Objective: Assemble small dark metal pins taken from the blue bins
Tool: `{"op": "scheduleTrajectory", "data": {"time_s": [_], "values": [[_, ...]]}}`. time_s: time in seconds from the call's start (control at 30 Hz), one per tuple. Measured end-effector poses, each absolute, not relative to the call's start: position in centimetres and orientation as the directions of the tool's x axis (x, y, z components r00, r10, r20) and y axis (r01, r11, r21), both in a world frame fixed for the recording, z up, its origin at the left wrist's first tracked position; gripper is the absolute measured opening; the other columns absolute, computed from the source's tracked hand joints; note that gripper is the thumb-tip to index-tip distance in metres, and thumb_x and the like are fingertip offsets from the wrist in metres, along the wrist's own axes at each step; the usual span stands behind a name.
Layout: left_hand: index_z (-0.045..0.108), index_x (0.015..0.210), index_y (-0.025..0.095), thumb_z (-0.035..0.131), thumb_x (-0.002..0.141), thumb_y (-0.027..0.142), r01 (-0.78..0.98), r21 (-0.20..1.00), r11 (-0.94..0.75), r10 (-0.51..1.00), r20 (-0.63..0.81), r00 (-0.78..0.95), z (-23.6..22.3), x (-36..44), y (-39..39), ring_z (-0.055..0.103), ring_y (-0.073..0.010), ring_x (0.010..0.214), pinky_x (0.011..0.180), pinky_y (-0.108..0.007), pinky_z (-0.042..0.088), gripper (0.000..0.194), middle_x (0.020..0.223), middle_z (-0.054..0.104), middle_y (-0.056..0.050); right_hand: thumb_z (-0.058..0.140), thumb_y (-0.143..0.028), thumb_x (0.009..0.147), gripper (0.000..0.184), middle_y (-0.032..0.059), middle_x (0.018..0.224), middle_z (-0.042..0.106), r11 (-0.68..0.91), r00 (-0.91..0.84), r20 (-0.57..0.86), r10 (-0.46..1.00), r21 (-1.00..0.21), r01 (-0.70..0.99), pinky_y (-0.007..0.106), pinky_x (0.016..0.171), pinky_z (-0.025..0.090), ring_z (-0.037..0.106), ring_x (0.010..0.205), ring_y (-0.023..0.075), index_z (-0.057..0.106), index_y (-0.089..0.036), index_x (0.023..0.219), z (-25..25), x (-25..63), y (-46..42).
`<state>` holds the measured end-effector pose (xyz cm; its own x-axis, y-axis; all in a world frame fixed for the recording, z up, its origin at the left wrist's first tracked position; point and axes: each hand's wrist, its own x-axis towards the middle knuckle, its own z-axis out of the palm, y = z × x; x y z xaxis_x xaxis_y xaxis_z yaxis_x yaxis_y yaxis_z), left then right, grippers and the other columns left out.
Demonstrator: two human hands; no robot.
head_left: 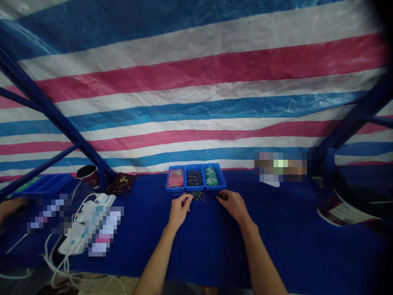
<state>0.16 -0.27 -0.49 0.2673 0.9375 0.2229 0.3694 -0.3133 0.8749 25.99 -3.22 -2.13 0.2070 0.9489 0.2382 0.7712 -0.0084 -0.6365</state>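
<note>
Backdrop: a striped blue, white and pink woven plastic tarpaulin (196, 82), crossed at both sides by dark blue steel struts (39, 102). Below it, a table covered in deep blue cloth (276, 229).

Left to right along the table:

- A co-worker's hand (9, 207) at the far left edge, beside a shallow blue plastic tray (46, 184).
- A dark red paper cup (88, 176) and a dark brown pouch with gold markings (121, 183), both towards the back.
- A white power strip (89, 221) trailing white cables (61, 262) over the table edge; blurred patches hide the objects around it.
- Three joined blue plastic bins: the left one holds a red packet (176, 178), the middle one a heap of dark metal pins (195, 178), the right one a green packet (211, 176).
- A small loose scatter of dark metal pins (196, 196), lying on the cloth just in front of the middle bin.
- My left hand (181, 211), fingers curled and pressed together, tips at the scatter's left edge. I cannot tell whether they pinch a pin.
- My right hand (233, 205), fingers curled inward, just right of the scatter. I cannot tell whether it holds anything.
- A white and maroon printed sheet (346, 211) at the far right, beyond another blurred patch.
</note>
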Motion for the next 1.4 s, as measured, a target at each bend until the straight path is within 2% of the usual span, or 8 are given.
{"op": "scheduleTrajectory", "data": {"time_s": [0.17,0.4,0.53,0.73,1.0,1.1,1.23,1.4], "values": [[0.076,0.098,0.015,0.051,0.096,0.050,0.378,0.868,-0.321,0.933,0.222,0.282,-0.7,0.1,-0.2,0.051,-0.0119,0.048,0.055,-0.021,0.036,0.043,0.048,0.054,0.003,0.066,-0.035,0.082,0.013,-0.0001,0.067,0.069,0.016,0.199,0.264,0.944,-0.636,0.772,0.026,0.055,0.036,0.064,0.062,0.0177,0.072,-0.025,0.077,-2.6,26.1,-3.1],[0.076,0.098,0.015,0.050,0.096,0.050,0.383,0.867,-0.318,0.934,0.215,0.286,-0.5,0.1,-0.3,0.052,-0.0123,0.049,0.055,-0.021,0.037,0.043,0.049,0.055,0.003,0.064,-0.039,0.084,0.023,0.0017,0.071,0.071,0.028,0.217,0.283,0.934,-0.666,0.746,0.028,0.061,0.042,0.066,0.067,0.0210,0.076,-0.023,0.096,-3.1,26.5,-2.8],[0.076,0.097,0.016,0.049,0.096,0.051,0.393,0.864,-0.315,0.935,0.211,0.285,-0.5,0.2,-0.3,0.051,-0.0128,0.049,0.056,-0.021,0.037,0.045,0.049,0.055,0.003,0.063,-0.035,0.086,0.019,0.0021,0.079,0.074,0.030,0.188,0.278,0.942,-0.628,0.778,0.028,0.063,0.043,0.068,0.074,0.0216,0.079,-0.027,0.093,-3.2,26.4,-2.9],[0.076,0.098,0.016,0.049,0.096,0.052,0.388,0.863,-0.323,0.930,0.214,0.300,-0.7,0.1,-0.3,0.052,-0.0130,0.049,0.057,-0.021,0.038,0.045,0.049,0.055,0.003,0.064,-0.032,0.086,0.015,0.0009,0.077,0.074,0.030,0.177,0.279,0.944,-0.605,0.795,0.027,0.059,0.040,0.067,0.072,0.0203,0.078,-0.029,0.088,-3.0,26.1,-3.0],[0.072,0.114,0.016,0.049,0.098,0.048,0.350,0.875,-0.333,0.918,0.216,0.334,-0.4,0.3,-0.4,0.052,-0.0122,0.050,0.055,-0.021,0.037,0.042,0.054,0.059,0.002,0.057,-0.037,0.095,0.022,0.0023,0.078,0.070,0.290,0.008,0.406,0.914,-0.666,0.687,0.027,0.065,0.048,0.064,0.067,0.0173,0.076,-0.025,0.094,-1.4,22.1,-3.3],[0.070,0.116,0.018,0.050,0.097,0.046,0.376,0.859,-0.349,0.906,0.207,0.369,-0.4,0.4,-0.5,0.054,-0.0128,0.053,0.058,-0.021,0.039,0.040,0.059,0.064,0.001,0.056,-0.036,0.097,0.022,0.0032,0.086,0.070,0.364,-0.051,0.438,0.898,-0.670,0.647,0.026,0.067,0.050,0.066,0.071,0.0166,0.076,-0.025,0.094,-0.9,20.5,-3.6],[0.072,0.107,0.020,0.052,0.095,0.045,0.441,0.818,-0.370,0.897,0.191,0.398,-0.6,0.4,-0.6,0.058,-0.0141,0.056,0.062,-0.022,0.042,0.034,0.062,0.067,0.001,0.055,-0.033,0.098,0.021,0.0038,0.099,0.072,0.423,-0.073,0.479,0.875,-0.683,0.596,0.028,0.079,0.053,0.069,0.087,0.0179,0.075,-0.026,0.099,-0.8,19.6,-3.7],[0.071,0.085,0.021,0.052,0.096,0.041,0.470,0.789,-0.394,0.886,0.191,0.422,-0.4,0.3,-0.7,0.060,-0.0142,0.058,0.064,-0.021,0.041,0.029,0.062,0.067,0.001,0.056,-0.029,0.098,0.020,0.0026,0.096,0.073,0.444,-0.085,0.484,0.871,-0.701,0.558,0.027,0.080,0.053,0.070,0.085,0.0173,0.076,-0.028,0.102,-1.0,19.1,-3.7]]}}
